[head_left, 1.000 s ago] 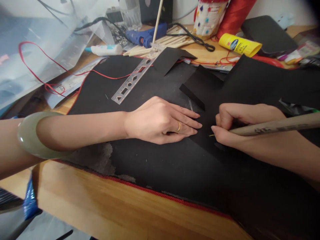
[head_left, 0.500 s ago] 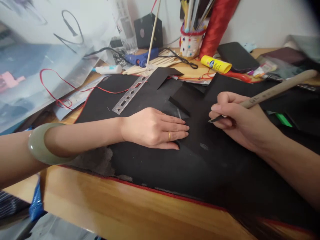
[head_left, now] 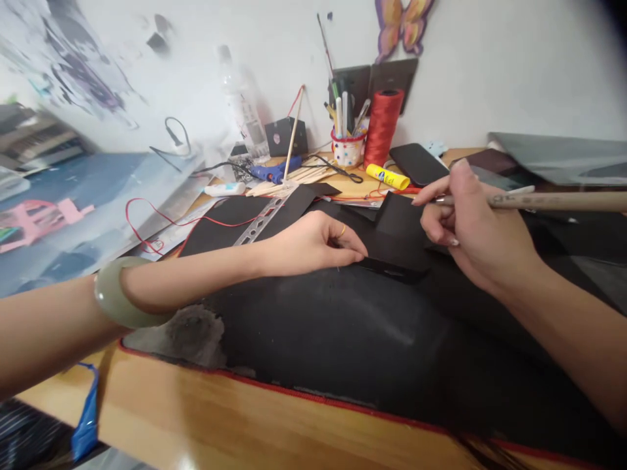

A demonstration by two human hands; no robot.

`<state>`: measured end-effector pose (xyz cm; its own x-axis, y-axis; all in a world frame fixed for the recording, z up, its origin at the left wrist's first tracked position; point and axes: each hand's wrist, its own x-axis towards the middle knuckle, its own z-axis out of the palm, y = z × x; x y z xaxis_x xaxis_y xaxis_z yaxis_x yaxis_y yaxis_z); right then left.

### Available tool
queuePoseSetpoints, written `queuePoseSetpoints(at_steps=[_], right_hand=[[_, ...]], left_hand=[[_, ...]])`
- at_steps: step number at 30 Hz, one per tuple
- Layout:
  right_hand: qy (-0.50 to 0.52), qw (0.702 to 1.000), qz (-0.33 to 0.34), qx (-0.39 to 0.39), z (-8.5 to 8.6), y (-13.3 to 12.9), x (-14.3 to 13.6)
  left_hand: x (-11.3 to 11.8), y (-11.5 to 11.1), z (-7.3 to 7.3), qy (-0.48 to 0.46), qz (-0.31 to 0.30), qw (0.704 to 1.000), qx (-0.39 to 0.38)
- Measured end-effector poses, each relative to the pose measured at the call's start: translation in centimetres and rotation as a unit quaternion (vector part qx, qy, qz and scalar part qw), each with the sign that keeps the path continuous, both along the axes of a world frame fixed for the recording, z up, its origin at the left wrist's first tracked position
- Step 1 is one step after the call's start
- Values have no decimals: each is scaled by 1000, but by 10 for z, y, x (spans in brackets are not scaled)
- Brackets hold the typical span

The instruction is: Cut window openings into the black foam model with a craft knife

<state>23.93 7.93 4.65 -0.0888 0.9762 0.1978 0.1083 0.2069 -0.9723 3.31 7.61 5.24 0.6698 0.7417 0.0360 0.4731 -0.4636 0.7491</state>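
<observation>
Pinching black strip [head_left: 394,270] in left grip [head_left: 316,243]; clasping wooden-handled tool [head_left: 558,200] in right grip [head_left: 484,228].
Showing pens [head_left: 338,113] in dotted cup [head_left: 347,153] near surface's [head_left: 157,398] back edge, open mat [head_left: 313,339] toward front.

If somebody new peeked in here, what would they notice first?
Probably the big pale green bangle on the left arm. Next, the tall red spool at the back beside the pen cup, and the butterfly on the wall above. The right hand stands out too, holding a long tan tool.
</observation>
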Motion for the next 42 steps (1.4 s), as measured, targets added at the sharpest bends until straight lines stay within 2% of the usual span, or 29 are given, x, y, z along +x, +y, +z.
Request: queuePoseSetpoints(at_steps=[2, 5, 9, 12, 18, 20, 22, 24, 25, 27, 29, 30, 33, 36, 39, 42], right_hand=[[-66, 997, -9, 47, 5, -1, 3], [-128, 987, -12, 99, 10, -3, 6], [-221, 965, -30, 134, 14, -2, 6], [-289, 949, -20, 128, 14, 1, 8], [-294, 950, -19, 98, 13, 0, 10], [-291, 951, -28, 97, 13, -1, 10], [-282, 952, -50, 109, 13, -3, 10], [-268, 952, -62, 132, 13, -4, 11], [-264, 952, -57, 146, 13, -4, 11], [-272, 949, -45, 155, 11, -6, 10], [-269, 954, -46, 127, 10, -7, 8], [-256, 959, -47, 107, 9, -8, 7], [-202, 976, -30, 76, 7, -10, 3], [-166, 984, -8, 59, 7, -13, 0], [-146, 989, 8, 10, 6, -20, -3], [-162, 985, 37, -42, 0, -28, -5]], left_hand=[[5, 8, 1, -32, 28, 994, -100], [9, 18, -1, -54, 44, 983, -170], [12, 23, -5, -63, 46, 977, -200], [12, 24, -7, -70, 42, 971, -225], [13, 25, -5, -70, 46, 971, -226], [15, 20, -1, -62, 51, 978, -191], [17, 6, 3, -55, 50, 991, -111], [18, -17, 4, -44, 20, 998, 47], [18, -31, 2, -6, -25, 988, 151], [18, -60, -6, 48, -134, 931, 336], [18, -85, -19, 78, -209, 853, 471], [18, -95, -25, 93, -219, 832, 502], [20, -107, -38, 117, -207, 811, 534], [27, -104, -42, 184, -141, 795, 560], [36, -99, -42, 242, -57, 781, 573], [43, -98, -43, 280, -34, 773, 568]])
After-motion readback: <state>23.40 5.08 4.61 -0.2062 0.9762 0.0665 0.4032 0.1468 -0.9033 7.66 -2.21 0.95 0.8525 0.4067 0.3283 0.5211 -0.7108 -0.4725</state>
